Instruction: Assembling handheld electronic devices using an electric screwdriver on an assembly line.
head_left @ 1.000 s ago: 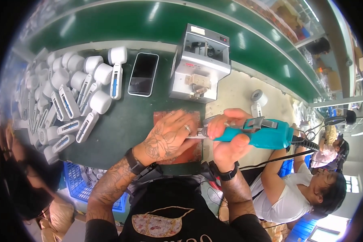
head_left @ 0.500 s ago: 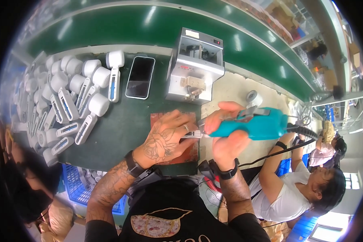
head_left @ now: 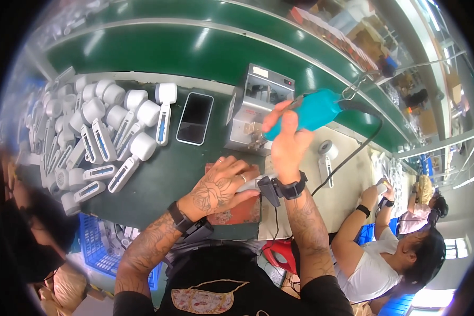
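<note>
My right hand [head_left: 288, 150] is wrapped round a teal electric screwdriver [head_left: 318, 108], raised so its tip end is at the front of a silver box-shaped machine [head_left: 245, 118], apparently a screw feeder. The fingers and the tool's front hide the exact tip. Lower down, my left hand [head_left: 218, 189] keeps its fingers closed on a white shower head handle [head_left: 254, 183] over a worn red mat [head_left: 245, 210]. Most of that piece is covered by my left fingers and my right wrist.
Many white shower heads [head_left: 142, 145] are piled at the left. A phone [head_left: 195, 118] lies beside the machine. Another shower head [head_left: 327, 152] lies to the right, past the screwdriver's cable [head_left: 353, 152]. A blue crate [head_left: 97, 255] stands below; a co-worker [head_left: 374, 263] sits at right.
My right hand has lifted the electric screwdriver away from the white piece, up and forward to the silver machine. My left hand keeps its hold over the mat. The whole view has shifted slightly.
</note>
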Tool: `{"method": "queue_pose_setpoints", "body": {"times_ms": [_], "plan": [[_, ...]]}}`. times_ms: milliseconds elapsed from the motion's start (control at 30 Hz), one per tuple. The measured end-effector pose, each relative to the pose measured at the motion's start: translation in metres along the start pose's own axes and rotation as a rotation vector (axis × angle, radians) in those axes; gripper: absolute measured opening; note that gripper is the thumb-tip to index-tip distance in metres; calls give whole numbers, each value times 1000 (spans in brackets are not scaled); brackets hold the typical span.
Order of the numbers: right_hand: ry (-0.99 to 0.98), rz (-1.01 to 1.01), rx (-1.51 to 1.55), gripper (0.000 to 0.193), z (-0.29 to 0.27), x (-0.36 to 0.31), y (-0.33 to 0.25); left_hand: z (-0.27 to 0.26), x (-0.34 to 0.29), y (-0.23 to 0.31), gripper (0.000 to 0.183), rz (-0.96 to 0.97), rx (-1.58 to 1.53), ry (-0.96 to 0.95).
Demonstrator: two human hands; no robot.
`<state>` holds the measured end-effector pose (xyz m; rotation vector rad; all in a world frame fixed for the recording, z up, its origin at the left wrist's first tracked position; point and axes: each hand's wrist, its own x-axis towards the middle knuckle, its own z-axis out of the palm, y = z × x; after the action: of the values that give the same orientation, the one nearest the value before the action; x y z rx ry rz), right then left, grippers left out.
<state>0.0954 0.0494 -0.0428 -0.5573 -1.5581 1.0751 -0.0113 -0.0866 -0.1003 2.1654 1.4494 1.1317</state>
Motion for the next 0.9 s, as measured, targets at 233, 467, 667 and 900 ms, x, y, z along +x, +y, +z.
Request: {"method": "queue_pose_setpoints", "body": {"times_ms": [233, 467, 667, 900], "plan": [[-101, 93, 19, 36, -1, -14, 0, 4, -1, -1, 48, -14, 60, 5], [-42, 138, 79, 57, -30, -49, -35, 4, 2, -5, 47, -29, 51, 24], [-10, 137, 81, 63, -35, -61, -28, 4, 0, -3, 46, -37, 24, 24], [-47, 134, 97, 49, -36, -69, -16, 4, 2, -1, 45, -19, 36, 16]]}}
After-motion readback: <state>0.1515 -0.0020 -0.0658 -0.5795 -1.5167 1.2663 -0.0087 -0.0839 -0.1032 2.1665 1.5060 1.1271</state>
